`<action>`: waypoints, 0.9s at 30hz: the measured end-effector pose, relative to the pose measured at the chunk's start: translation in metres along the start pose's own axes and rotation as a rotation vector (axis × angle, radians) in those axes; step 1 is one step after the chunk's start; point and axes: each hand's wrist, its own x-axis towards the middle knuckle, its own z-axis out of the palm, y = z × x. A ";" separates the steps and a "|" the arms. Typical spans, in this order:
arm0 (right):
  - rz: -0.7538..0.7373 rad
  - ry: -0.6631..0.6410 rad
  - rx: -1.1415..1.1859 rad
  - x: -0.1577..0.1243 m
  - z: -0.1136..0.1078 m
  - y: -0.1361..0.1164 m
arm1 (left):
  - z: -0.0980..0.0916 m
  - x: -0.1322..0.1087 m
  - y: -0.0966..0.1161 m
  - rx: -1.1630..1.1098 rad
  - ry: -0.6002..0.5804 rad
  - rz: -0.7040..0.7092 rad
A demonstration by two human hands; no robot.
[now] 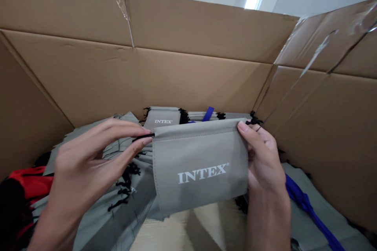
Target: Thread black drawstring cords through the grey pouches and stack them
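A grey drawstring pouch (200,157) with white INTEX lettering hangs between my two hands, its hemmed edge at the top. My left hand (97,164) pinches the black cord that comes out of the hem's left end. At the top right corner, my right hand (265,153) grips the pouch, thumb in front and fingers behind it. Black knotted cord sticks out above those fingers. Behind my left hand lies a stack of similar grey pouches (118,219) with black cord ends showing.
A large cardboard box (194,74) rises around the work. Bundled pouches (162,115) lie against its back wall, near a blue strap (208,113). On the right, more pouches carry a blue strap (309,211). Red and black fabric (32,180) shows at far left.
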 end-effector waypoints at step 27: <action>-0.122 -0.021 -0.174 -0.017 0.015 -0.014 | 0.012 0.021 -0.093 -0.005 -0.182 0.142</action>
